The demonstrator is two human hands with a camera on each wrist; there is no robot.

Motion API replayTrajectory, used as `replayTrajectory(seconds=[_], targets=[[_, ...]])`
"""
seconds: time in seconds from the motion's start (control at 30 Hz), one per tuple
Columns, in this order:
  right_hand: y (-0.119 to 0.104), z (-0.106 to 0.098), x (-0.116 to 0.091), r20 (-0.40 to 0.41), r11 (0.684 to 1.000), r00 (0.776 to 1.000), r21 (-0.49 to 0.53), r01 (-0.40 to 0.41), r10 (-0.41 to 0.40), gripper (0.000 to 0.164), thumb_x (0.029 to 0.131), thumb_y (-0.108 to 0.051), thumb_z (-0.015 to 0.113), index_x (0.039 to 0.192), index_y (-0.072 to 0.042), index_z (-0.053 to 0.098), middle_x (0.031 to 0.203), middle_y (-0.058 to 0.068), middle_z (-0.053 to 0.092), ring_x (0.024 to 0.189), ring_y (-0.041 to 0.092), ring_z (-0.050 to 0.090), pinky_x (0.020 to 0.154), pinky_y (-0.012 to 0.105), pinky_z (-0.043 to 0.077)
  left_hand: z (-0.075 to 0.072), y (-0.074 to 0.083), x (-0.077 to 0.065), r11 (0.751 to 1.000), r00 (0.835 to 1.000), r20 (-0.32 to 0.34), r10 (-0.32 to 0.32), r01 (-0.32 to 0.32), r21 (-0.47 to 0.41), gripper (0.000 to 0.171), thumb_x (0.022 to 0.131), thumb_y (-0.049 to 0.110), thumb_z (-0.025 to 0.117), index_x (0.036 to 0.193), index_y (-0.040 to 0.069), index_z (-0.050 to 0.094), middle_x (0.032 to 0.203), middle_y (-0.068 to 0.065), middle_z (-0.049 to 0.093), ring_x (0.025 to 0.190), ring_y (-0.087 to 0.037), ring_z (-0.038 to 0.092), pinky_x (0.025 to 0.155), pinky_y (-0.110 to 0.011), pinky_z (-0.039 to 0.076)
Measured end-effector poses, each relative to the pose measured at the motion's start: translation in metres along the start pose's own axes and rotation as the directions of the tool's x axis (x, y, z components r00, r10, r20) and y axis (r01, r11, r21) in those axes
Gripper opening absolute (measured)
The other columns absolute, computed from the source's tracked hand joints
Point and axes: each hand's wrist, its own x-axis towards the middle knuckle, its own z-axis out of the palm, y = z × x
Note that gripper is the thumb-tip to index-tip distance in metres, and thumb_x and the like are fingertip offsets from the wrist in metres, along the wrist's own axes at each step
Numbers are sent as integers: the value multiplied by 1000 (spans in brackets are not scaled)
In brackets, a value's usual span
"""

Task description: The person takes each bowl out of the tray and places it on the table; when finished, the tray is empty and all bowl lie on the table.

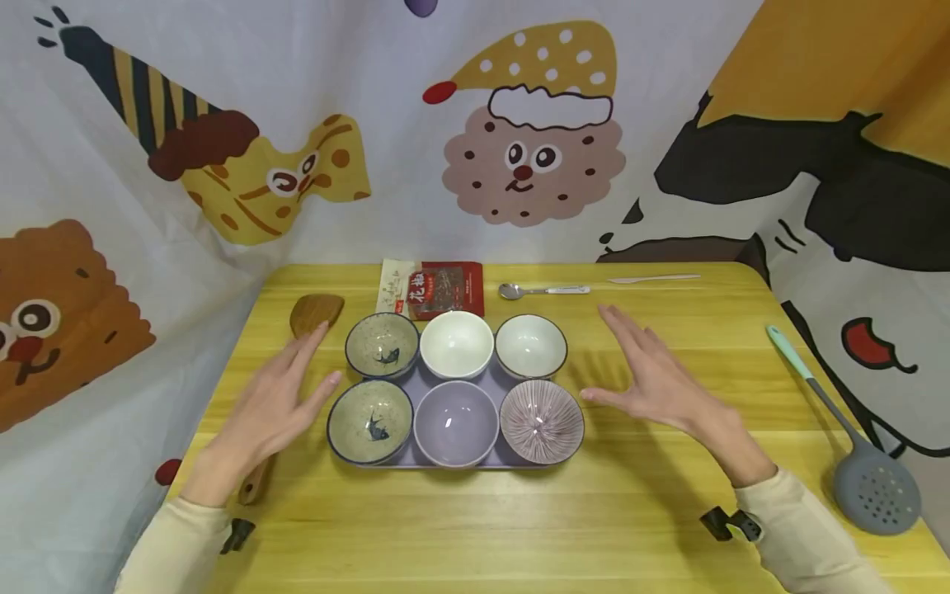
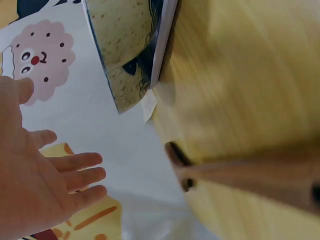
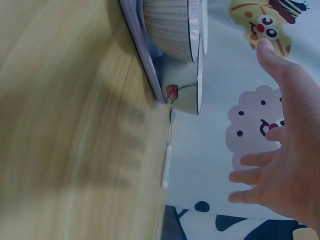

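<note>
Several bowls stand in two rows on a lilac tray (image 1: 482, 466). The back row has a speckled bowl with a blue fish (image 1: 382, 345), a white bowl (image 1: 456, 344) and a dark-rimmed white bowl (image 1: 531, 345). In front are another speckled bowl (image 1: 370, 421), a lilac bowl (image 1: 456, 422) and a purple-striped bowl (image 1: 542, 421). My left hand (image 1: 275, 400) hovers to the left of the speckled bowls, fingers extended, touching none. On the opposite side, my right hand (image 1: 660, 379) is raised apart from the striped bowl, its fingers straight and thumb spread.
A wooden spatula (image 1: 317, 312) lies partly beneath my left hand. Behind the bowls are a red-and-cream spice packet (image 1: 445, 293), a spoon (image 1: 545, 289) and a thin white-handled knife (image 1: 653, 279). A grey slotted turner (image 1: 876, 491) lies along the table's right edge.
</note>
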Motion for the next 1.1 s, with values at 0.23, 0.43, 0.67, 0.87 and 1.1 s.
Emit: replayTrajectory(seconds=[0.23,0.43,0.67,0.87,1.1], targets=[[-5,17,-11,-38,987,999,157,18,-12,123,73,-45,90,163,-7,14,164,23,26,146,48,33,114,67,31,16,-6,3,963,993,61,-99,111,-246,75,106,50,42,165,24,3,157,-30,35,140,-56,35,109,-75,27],[-8,45,-20,-131,958,989,266,104,-71,120,68,-31,95,159,-1,23,157,23,39,139,43,45,109,60,40,32,-13,9,913,988,93,-122,148,-380,72,106,43,47,162,8,17,146,-33,48,129,-53,52,106,-64,42],[-13,71,-27,-151,912,984,383,146,-94,122,63,-27,98,157,2,26,153,23,44,135,39,50,113,35,43,45,-15,17,832,983,127,-136,183,-524,70,106,34,51,159,-1,20,139,-35,54,123,-48,60,100,-55,51],[-18,87,-31,-150,869,987,478,130,-66,121,59,-25,100,153,3,30,154,23,40,134,44,50,109,51,44,53,-17,21,768,973,180,-141,222,-600,74,107,29,51,161,-1,12,142,-37,50,128,-48,55,105,-56,47],[-21,100,-36,-120,847,992,522,105,-49,120,59,-30,100,153,1,31,154,16,44,134,39,52,109,49,46,59,-18,23,713,971,202,-130,233,-661,76,105,21,55,162,1,9,142,-37,50,131,-47,52,106,-50,46]])
